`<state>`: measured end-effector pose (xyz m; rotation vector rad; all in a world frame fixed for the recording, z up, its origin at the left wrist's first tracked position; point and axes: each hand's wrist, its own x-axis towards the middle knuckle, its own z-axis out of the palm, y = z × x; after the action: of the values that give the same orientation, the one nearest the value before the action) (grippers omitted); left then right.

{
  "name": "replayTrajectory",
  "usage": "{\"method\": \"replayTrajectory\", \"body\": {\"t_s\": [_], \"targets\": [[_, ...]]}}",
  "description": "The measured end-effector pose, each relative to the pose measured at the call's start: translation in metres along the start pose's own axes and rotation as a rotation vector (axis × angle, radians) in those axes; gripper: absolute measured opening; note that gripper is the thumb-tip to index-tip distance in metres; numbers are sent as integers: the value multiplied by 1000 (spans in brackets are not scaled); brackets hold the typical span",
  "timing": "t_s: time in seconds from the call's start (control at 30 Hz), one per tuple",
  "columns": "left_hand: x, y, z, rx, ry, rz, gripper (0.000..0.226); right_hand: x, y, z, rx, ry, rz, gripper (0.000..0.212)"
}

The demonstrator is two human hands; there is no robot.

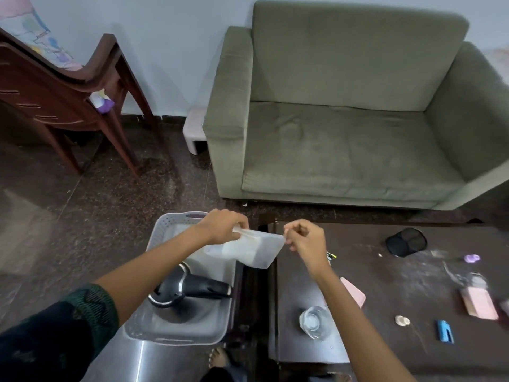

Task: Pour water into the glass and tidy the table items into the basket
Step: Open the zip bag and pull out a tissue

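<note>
A grey plastic basket [176,339] stands to the left of the dark table [385,312]. Inside it lies a black and steel kettle [181,289]. My left hand [223,226] and my right hand [305,238] each pinch a top corner of a translucent plastic pouch [248,250], holding it over the basket's far right part. A clear glass [314,322] stands on the table near its left edge, beside my right forearm. Whether it holds water I cannot tell.
On the table lie a pink flat item [355,293], a black mesh pen cup [406,242] on its side, a purple piece [471,258], a pink box [480,303], a blue item [444,330] and a small round item [402,321]. A green sofa [344,128] stands behind, a brown chair [68,86] at left.
</note>
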<state>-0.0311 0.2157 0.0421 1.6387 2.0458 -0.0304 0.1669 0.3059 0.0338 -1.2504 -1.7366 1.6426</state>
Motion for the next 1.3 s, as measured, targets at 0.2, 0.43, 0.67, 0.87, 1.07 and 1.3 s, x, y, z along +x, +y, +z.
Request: {"method": "replayTrajectory", "body": {"t_s": [0.2, 0.43, 0.67, 0.87, 1.07, 1.3], "targets": [[36, 127, 18, -163, -92, 62, 21, 3, 30, -141, -30, -97, 187, 21], [111, 282, 49, -251, -190, 104, 25, -4, 81, -271, -140, -664, 396, 23], [149, 327, 113, -661, 263, -263, 52, 0, 144, -328, 71, -539, 523, 38], [138, 336, 161, -1594, 179, -656, 33, 14, 170, -326, 426, -415, 560, 49], [161, 320, 214, -1787, 109, -578, 29, 38, 203, -301, 569, -400, 650, 51], [189, 300, 241, -1960, 13, -465, 54, 59, 241, -280, 446, -202, 513, 9]]}}
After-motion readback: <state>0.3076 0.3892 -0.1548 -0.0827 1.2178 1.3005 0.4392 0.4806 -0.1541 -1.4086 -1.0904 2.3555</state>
